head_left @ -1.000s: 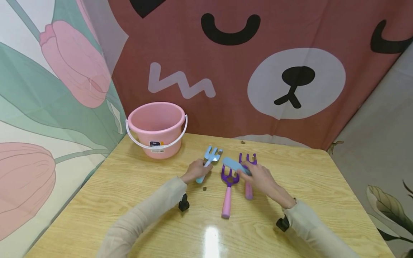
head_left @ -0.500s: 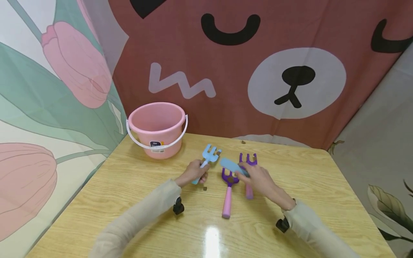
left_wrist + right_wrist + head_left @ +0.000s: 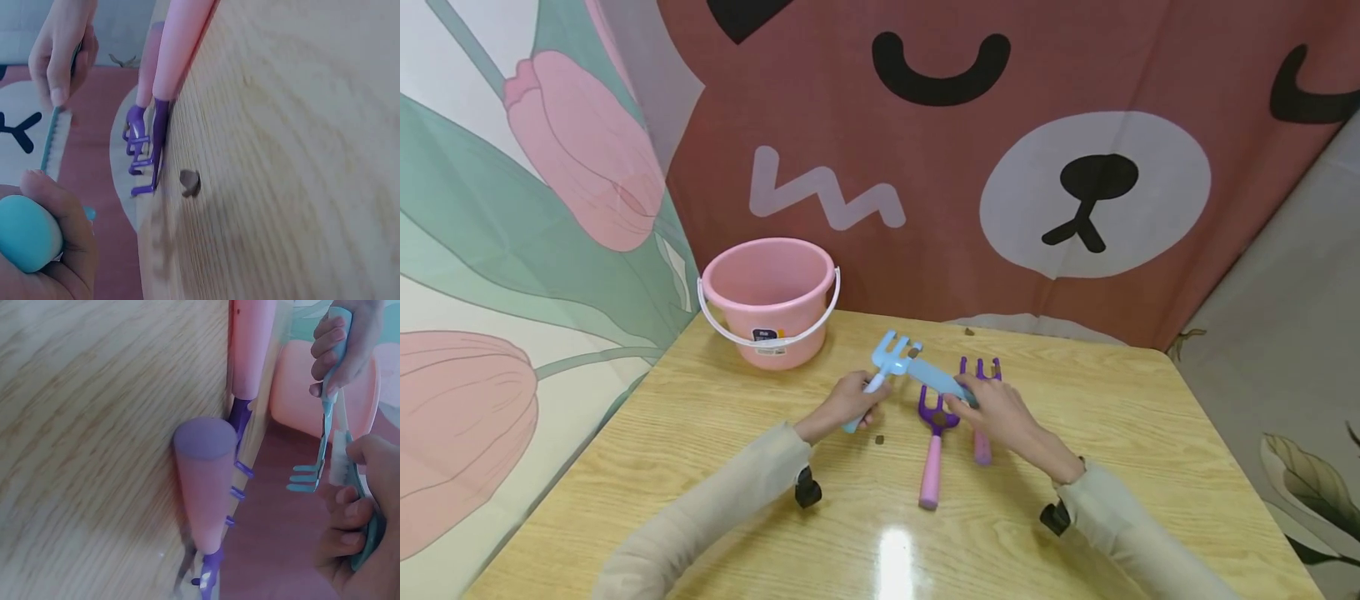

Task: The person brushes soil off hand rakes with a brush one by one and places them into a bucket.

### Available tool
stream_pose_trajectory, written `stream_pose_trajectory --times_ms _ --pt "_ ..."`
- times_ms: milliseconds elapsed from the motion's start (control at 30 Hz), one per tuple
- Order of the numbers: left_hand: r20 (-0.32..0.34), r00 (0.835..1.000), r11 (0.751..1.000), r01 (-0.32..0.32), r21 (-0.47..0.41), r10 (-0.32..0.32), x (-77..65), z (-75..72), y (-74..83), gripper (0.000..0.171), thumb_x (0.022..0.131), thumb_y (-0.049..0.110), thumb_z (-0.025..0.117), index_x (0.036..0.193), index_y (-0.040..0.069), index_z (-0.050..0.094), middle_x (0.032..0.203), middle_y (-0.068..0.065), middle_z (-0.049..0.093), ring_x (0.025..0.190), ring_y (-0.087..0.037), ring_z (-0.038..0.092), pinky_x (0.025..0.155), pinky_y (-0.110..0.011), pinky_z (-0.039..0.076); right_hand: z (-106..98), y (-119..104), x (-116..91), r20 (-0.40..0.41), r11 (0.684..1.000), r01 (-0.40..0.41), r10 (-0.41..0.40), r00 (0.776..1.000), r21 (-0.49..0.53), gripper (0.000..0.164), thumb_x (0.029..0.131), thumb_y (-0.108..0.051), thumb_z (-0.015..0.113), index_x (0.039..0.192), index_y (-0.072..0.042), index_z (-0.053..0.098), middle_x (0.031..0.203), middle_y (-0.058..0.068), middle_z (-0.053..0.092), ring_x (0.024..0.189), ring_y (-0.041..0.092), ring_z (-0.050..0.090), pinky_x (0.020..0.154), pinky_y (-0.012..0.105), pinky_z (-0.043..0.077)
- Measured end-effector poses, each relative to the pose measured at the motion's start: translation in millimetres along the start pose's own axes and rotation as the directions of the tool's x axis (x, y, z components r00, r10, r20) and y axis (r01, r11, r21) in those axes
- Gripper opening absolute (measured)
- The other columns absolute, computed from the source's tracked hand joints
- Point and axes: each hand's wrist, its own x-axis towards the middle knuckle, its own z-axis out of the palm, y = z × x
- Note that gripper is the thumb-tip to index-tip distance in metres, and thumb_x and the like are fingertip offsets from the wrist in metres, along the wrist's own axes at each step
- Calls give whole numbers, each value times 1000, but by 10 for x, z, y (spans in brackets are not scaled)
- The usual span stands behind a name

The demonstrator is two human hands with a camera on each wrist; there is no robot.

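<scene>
I see the left hand [image 3: 850, 402] curled firmly round the handle of a light-blue fork [image 3: 891, 364], held above the table [image 3: 1060, 500], three prongs, brown bit at its head. Right hand [image 3: 1006, 414], fingers closed on a blue brush [image 3: 934, 377], white bristles at the fork; can't tell if touching. Two purple-headed, pink-handled forks [image 3: 931, 471] lie below, rear one partly hidden by the right hand. Brown crumb [image 3: 879, 439] nearby, pink bucket [image 3: 737, 321] far left.

Bear-print cloth [image 3: 940, 167]; wood-grain table [image 3: 1127, 417]
</scene>
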Motion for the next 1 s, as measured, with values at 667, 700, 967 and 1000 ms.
stream_pose_trajectory --times_ms 667,700,967,1000 --pt "109 994 999 -34 17 32 -211 90 58 20 101 17 56 95 -2 58 63 -18 57 40 -10 46 36 -21 40 -15 34 22 -66 998 30 -34 997 -57 22 102 -23 59 100 -1 56 62 -4 44 43 6 33 39 19 27" --pt "109 994 999 -35 16 33 -214 89 60 20 101 17 56 94 -2 58 62 -17 56 40 -10 46 36 -21 40 -22 44 24 -72 997 31 -36 997 -66 23 101 -23 59 101 -1 56 61 -4 44 42 6 33 39 19 27" --pt "102 994 999 -40 18 38 -226 97 49 18 101 16 57 94 0 57 65 -22 57 40 -9 46 36 -21 40 -75 -16 23 -100 997 2 -10 995 -80 26 102 -25 59 104 1 58 59 -3 43 43 7 33 39 21 27" --pt "101 994 999 -40 17 38 -225 96 44 18 101 16 57 94 0 57 66 -23 58 40 -10 46 36 -21 40 -71 -36 22 -95 997 19 -27 995 -81 27 102 -25 59 105 2 58 59 -4 43 42 7 33 39 21 29"
